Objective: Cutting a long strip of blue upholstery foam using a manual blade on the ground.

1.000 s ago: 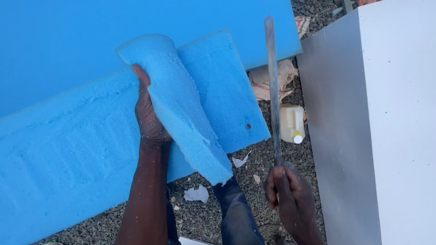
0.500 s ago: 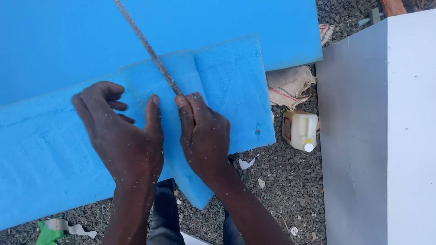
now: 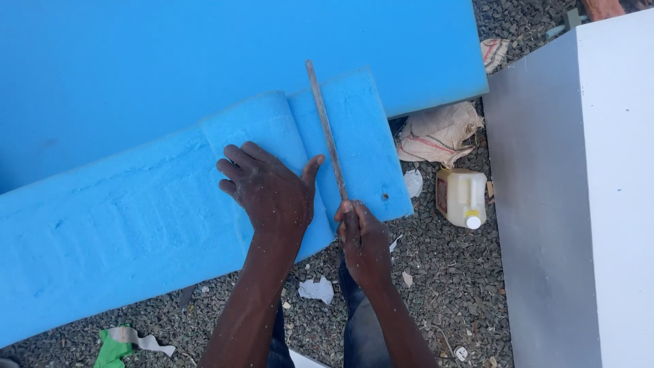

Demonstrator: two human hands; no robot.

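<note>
My left hand (image 3: 271, 192) presses flat, fingers spread, on the blue foam strip (image 3: 204, 204) across mid-frame. My right hand (image 3: 361, 238) grips the long blade (image 3: 327, 133), fingers wrapped tight around it.

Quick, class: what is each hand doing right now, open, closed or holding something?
Left hand: open, pressed flat on the blue foam.
Right hand: closed around the handle of the long blade.

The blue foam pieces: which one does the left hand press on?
The left hand presses flat on the narrower, rough-surfaced foam strip in front, where the long blade lies. The large smooth foam slab behind it is untouched.
</note>
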